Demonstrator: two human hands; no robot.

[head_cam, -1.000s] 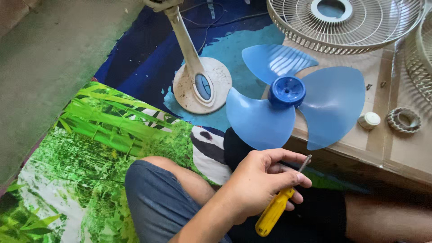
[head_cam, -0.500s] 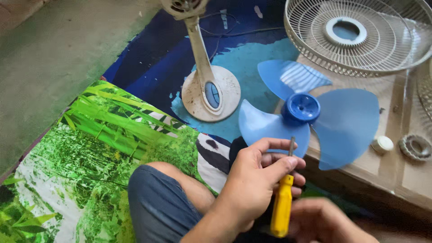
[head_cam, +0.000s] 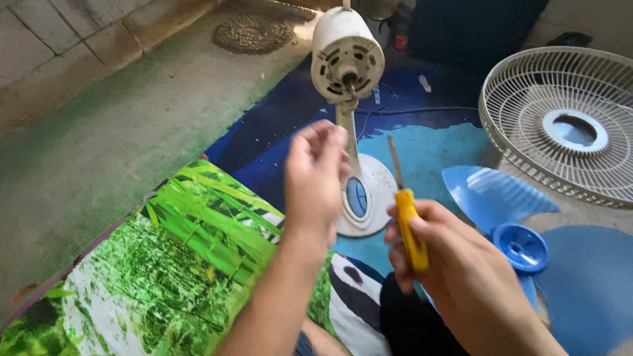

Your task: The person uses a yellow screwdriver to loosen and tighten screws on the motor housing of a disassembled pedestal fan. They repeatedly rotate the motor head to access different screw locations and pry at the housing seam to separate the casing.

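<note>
My left hand (head_cam: 315, 181) is raised with its back toward me and its fingers loosely extended, just in front of the white neck of a standing fan. I see nothing in it. The fan's bare motor head (head_cam: 347, 56) faces me with its shaft exposed, above the round white base (head_cam: 377, 191). My right hand (head_cam: 461, 277) grips a yellow-handled screwdriver (head_cam: 410, 231), whose metal shaft points up and away toward the fan neck. A blue three-bladed fan blade (head_cam: 521, 247) lies flat to the right of that hand.
A white wire fan grille (head_cam: 560, 125) lies at the right. I sit on a printed mat, green leaves (head_cam: 165, 277) near me and blue (head_cam: 277, 132) farther off. Bare concrete floor (head_cam: 99, 132) spreads left, with a round woven mat (head_cam: 254, 33) at the top.
The screwdriver has passed from my left hand to my right hand. My left hand rose toward the fan neck. The view tilted up, showing the motor head.
</note>
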